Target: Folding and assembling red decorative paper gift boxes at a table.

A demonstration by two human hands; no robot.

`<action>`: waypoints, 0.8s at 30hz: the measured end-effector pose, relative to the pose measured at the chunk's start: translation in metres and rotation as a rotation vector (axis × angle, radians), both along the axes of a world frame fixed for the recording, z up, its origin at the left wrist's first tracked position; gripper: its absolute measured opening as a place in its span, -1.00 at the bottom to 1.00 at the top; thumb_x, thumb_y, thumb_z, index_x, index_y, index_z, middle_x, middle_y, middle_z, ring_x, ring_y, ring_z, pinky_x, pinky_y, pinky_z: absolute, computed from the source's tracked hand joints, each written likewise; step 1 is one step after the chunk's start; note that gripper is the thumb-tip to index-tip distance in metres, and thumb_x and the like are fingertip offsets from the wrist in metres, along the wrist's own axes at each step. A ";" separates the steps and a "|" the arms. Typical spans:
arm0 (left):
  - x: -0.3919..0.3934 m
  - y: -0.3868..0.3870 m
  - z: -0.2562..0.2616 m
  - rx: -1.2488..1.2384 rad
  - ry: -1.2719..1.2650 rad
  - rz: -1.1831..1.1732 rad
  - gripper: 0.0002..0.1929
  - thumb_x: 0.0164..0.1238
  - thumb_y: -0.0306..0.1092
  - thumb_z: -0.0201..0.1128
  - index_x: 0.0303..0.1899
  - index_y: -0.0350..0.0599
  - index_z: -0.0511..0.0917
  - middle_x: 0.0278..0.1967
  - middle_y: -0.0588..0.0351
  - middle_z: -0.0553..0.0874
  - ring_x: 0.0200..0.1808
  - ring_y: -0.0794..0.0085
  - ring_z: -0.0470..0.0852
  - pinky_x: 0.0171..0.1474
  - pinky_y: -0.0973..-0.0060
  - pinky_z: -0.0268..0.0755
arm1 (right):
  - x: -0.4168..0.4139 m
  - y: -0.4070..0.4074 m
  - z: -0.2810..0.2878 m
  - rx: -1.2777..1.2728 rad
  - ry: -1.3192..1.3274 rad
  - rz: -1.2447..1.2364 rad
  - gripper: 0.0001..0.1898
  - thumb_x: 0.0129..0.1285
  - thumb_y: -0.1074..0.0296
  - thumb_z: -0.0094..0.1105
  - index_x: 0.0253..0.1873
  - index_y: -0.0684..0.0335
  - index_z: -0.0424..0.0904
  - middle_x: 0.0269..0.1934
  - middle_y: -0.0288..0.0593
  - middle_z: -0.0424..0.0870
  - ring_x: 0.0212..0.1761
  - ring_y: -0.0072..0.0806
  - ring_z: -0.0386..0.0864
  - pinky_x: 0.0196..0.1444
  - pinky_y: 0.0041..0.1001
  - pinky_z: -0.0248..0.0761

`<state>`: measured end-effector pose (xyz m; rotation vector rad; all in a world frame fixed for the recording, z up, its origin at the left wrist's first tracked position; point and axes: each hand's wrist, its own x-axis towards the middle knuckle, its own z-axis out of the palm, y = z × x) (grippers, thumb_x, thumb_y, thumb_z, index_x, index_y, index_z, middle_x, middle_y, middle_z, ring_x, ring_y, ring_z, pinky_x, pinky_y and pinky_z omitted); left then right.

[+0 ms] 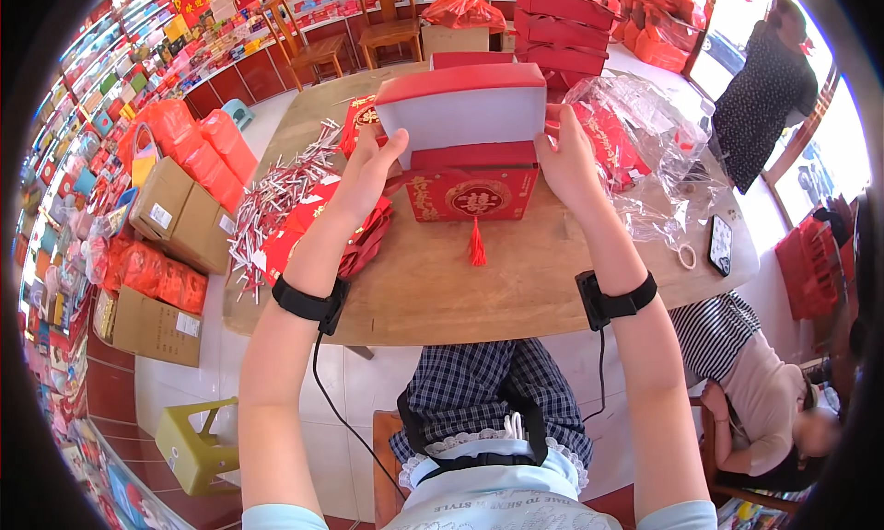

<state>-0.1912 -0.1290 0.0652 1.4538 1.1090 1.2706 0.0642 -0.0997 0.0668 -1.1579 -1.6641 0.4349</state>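
Observation:
A red cardboard gift box [476,193] with gold characters, a round emblem and a red tassel [477,244] is over the middle of the wooden table. Above and behind its front rises a raised red part with a white inner face [476,119]; whether this is a lid or a separate tray I cannot tell. My left hand [378,162] grips the left edge, thumb up and fingers partly hidden behind. At the opposite edge, my right hand [565,149] holds with its fingertips. Red folded bags [324,226] lie beside my left forearm.
White-and-red sticks [276,205] are heaped on the table's left [442,288]. Clear plastic wrap [642,136] covers red packets at right, near a phone [719,245] and a hair tie [686,256]. Red boxes [563,29] are stacked behind. One person [763,95] stands; another [746,392] sits at right.

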 end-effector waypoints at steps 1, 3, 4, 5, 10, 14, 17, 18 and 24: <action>-0.001 0.001 -0.001 0.009 0.053 -0.008 -0.36 0.35 0.05 0.08 0.16 -0.38 0.18 0.09 -0.09 0.43 0.17 0.34 0.38 0.21 0.44 0.19 | 0.000 0.000 -0.001 0.017 -0.035 0.000 -0.64 0.19 0.56 0.04 0.11 0.34 0.30 0.02 0.06 0.53 0.09 -0.18 0.53 0.07 -0.32 0.40; 0.003 -0.006 -0.002 0.019 0.084 0.027 -0.36 0.36 0.04 0.08 0.17 -0.38 0.18 0.10 -0.10 0.43 0.18 0.35 0.36 0.22 0.43 0.16 | 0.000 0.001 -0.004 0.046 -0.029 0.026 -0.60 0.17 0.59 0.02 0.13 0.33 0.28 0.02 0.07 0.52 0.09 -0.16 0.53 0.08 -0.31 0.40; 0.006 -0.009 -0.001 0.028 0.115 0.061 -0.36 0.36 0.02 0.08 0.17 -0.39 0.17 0.10 -0.10 0.43 0.19 0.35 0.35 0.24 0.42 0.14 | 0.001 0.001 -0.006 0.074 -0.024 0.052 -0.57 0.15 0.62 0.00 0.16 0.33 0.26 0.03 0.09 0.51 0.10 -0.15 0.52 0.09 -0.30 0.39; 0.007 -0.008 -0.003 0.026 0.114 0.058 -0.36 0.36 0.02 0.08 0.17 -0.39 0.17 0.10 -0.10 0.43 0.19 0.35 0.35 0.24 0.42 0.14 | 0.001 0.002 -0.006 0.072 -0.025 0.049 -0.57 0.15 0.62 0.00 0.16 0.33 0.26 0.03 0.09 0.51 0.10 -0.15 0.52 0.09 -0.30 0.39; 0.003 -0.009 -0.002 -0.056 0.082 0.074 -0.34 0.35 -0.03 0.12 0.21 -0.44 0.14 0.17 -0.15 0.39 0.23 0.32 0.33 0.28 0.40 0.12 | 0.000 0.010 -0.010 0.110 -0.234 -0.007 -0.43 0.10 0.58 0.03 0.26 0.31 0.17 0.12 0.18 0.40 0.12 -0.11 0.49 0.10 -0.27 0.38; 0.012 -0.007 -0.024 0.117 0.090 0.074 -0.33 0.38 -0.09 0.09 0.25 -0.48 0.06 0.16 -0.17 0.41 0.19 0.31 0.39 0.26 0.40 0.15 | 0.002 0.013 -0.020 0.031 -0.431 -0.032 -0.37 0.11 0.52 0.07 0.31 0.32 0.10 0.16 0.16 0.37 0.12 -0.13 0.49 0.08 -0.29 0.40; 0.019 -0.011 -0.009 0.093 0.009 0.141 -0.33 0.39 -0.11 0.09 0.30 -0.40 0.03 0.12 -0.17 0.44 0.18 0.30 0.41 0.25 0.40 0.18 | 0.006 0.002 -0.003 -0.071 -0.159 0.134 -0.29 0.11 0.48 0.13 0.37 0.20 0.04 0.17 0.13 0.39 0.12 -0.19 0.49 0.05 -0.35 0.42; 0.016 -0.012 -0.001 0.093 0.009 0.143 -0.33 0.39 -0.11 0.09 0.30 -0.40 0.03 0.12 -0.17 0.44 0.18 0.30 0.41 0.25 0.40 0.18 | 0.007 -0.004 0.008 -0.064 -0.107 0.163 -0.29 0.11 0.45 0.17 0.36 0.14 0.05 0.12 0.15 0.44 0.13 -0.11 0.48 0.08 -0.30 0.40; 0.009 -0.017 0.011 0.023 0.395 0.123 -0.34 0.40 -0.03 0.02 0.36 -0.21 0.04 0.15 -0.25 0.42 0.21 0.21 0.41 0.21 0.40 0.24 | 0.015 -0.004 0.012 -0.027 -0.127 0.211 -0.45 0.19 0.28 0.18 0.30 0.08 0.28 0.04 0.06 0.53 0.08 -0.11 0.50 0.08 -0.31 0.39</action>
